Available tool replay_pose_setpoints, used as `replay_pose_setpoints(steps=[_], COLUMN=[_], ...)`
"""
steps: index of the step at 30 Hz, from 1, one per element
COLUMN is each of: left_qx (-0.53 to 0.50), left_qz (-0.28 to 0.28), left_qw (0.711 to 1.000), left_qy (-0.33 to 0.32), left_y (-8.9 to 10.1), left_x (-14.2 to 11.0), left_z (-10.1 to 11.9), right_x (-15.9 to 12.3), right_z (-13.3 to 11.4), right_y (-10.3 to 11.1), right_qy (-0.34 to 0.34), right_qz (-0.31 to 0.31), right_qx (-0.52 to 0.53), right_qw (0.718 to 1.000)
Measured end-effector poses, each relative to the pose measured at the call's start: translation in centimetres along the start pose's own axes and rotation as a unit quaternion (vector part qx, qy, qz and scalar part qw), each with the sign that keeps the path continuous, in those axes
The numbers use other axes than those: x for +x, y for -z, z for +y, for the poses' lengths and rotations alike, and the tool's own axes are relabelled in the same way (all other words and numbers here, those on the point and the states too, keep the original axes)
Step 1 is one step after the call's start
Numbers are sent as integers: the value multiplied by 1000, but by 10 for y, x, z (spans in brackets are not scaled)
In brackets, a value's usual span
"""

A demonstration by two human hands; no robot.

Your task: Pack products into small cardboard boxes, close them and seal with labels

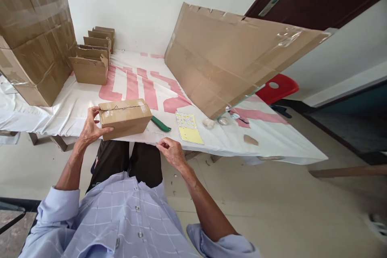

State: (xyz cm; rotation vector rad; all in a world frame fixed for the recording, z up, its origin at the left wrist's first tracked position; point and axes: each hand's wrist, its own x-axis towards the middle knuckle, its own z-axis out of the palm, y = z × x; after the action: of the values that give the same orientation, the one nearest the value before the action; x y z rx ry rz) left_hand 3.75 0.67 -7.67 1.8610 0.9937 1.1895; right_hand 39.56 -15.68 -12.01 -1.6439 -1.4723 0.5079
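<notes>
A small closed cardboard box (125, 121) lies at the table's front edge, with a rough, torn-looking line along its top flap. My left hand (92, 127) grips its left end, thumb on the near side and fingers around the far corner. To the right of the box, my right hand (172, 151) is at the table edge, fingertips pinched together; whatever is between them is too small to make out. A green-handled cutter (161, 123) lies between the box and a yellow sheet (191, 134) with rows of small clear stickers on its upper half.
Taped large cartons (39, 48) stand at the left, beside a row of open small boxes (90, 70). A big cardboard panel (229, 56) leans at the back right. Two round translucent items (208, 123) and a brown scrap (250, 140) lie right of the sheet. A red stool (279, 88) stands behind.
</notes>
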Motion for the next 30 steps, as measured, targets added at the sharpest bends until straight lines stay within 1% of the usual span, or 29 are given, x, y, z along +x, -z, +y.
replay_pose_setpoints(steps=[3,5,7,10,13,16,18,20,24,28,30], left_qx=[6,10,15,24,24,21,19,16,12,1,-16], left_qz=[-1,-4,-8,-16,-26,-32,-35,-41,-57,-72,-76], left_qw=[1000,1000,1000,1000,999,999,999,999,998,997,997], left_qy=[3,0,-3,2,14,18,16,13,6,9,10], left_y=[2,3,4,6,9,12,15,18,27,33,34], left_x=[3,5,6,7,8,9,10,11,12,11,8], left_z=[2,3,5,8,11,13,14,13,10,6,3], right_x=[-7,-10,-11,-10,-2,13,25,35,54,70,79], right_z=[27,38,43,41,28,7,-10,-27,-55,-73,-77], right_y=[19,26,30,31,28,24,20,17,13,11,9], right_qy=[-21,-38,-58,-75,-55,20,79,119,176,229,244], right_qz=[-19,-22,-14,13,50,99,111,106,99,89,70], right_qx=[-68,-94,-105,-108,-100,-63,-37,-23,-24,-40,-58], right_qw=[997,995,993,991,992,993,990,987,979,969,965])
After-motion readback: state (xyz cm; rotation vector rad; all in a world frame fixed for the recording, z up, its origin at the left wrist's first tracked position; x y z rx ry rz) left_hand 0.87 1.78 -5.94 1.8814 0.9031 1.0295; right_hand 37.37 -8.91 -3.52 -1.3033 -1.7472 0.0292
